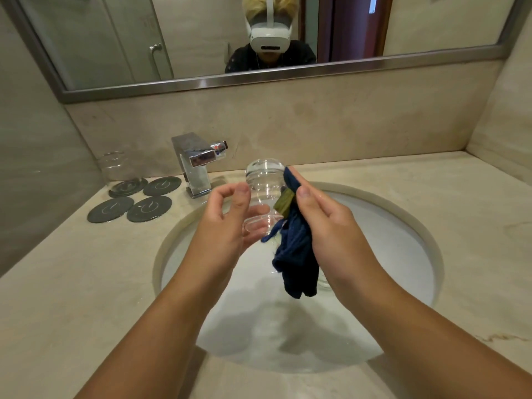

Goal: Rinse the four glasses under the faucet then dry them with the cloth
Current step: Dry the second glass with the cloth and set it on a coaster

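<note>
A clear ribbed glass (264, 182) is held over the sink (403, 226), its base pointing away from me. My left hand (227, 220) grips it from the left with curled fingers and thumb. My right hand (325, 217) presses a dark blue cloth (296, 254) against the glass's right side; the cloth hangs down below the hand. Another clear glass (115, 167) stands on a coaster at the far left. Part of a further glass (324, 283) shows in the basin behind the cloth. The chrome faucet (195, 162) is behind my left hand, with no water visibly running.
Several dark round coasters (129, 203) lie on the beige stone counter (86, 283) left of the sink. A mirror (201, 38) spans the back wall. Walls close in on the left and right.
</note>
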`<state>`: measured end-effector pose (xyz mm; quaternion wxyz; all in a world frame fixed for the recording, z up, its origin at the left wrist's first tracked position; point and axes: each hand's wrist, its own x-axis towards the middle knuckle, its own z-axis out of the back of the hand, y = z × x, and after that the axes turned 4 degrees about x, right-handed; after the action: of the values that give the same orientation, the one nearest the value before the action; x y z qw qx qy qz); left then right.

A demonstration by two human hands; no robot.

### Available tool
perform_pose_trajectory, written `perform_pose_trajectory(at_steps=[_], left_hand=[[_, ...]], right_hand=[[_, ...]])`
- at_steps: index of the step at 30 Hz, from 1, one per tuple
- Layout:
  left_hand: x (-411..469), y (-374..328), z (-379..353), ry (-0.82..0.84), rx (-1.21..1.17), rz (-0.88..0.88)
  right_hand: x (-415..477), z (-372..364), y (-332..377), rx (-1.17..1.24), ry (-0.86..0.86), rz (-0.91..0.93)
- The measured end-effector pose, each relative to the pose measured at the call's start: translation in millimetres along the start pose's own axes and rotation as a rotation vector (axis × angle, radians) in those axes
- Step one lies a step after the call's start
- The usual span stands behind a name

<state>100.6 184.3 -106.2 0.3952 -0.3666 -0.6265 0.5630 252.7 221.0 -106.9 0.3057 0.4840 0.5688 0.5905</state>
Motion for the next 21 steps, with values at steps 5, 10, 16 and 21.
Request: perform_pose_trajectory(at_steps=[5, 10, 16, 21], left_hand=[[-3, 0, -2, -0.022, 0.095, 0.013], [-7, -4, -3, -0.030, 0.079, -0.027], [-5, -8, -1, 0.029, -0.122, -0.002], [-5, -6, -2, 0.017, 0.121, -0.084]], right_hand=[[-4, -2, -1, -0.172, -0.024, 0.088], [-6, -3, -1, -0.214, -0.021, 0.156], [-1, -1, 2, -0.017, -0.031, 0.075], [1, 1, -1, -0.040, -0.038, 0.053]])
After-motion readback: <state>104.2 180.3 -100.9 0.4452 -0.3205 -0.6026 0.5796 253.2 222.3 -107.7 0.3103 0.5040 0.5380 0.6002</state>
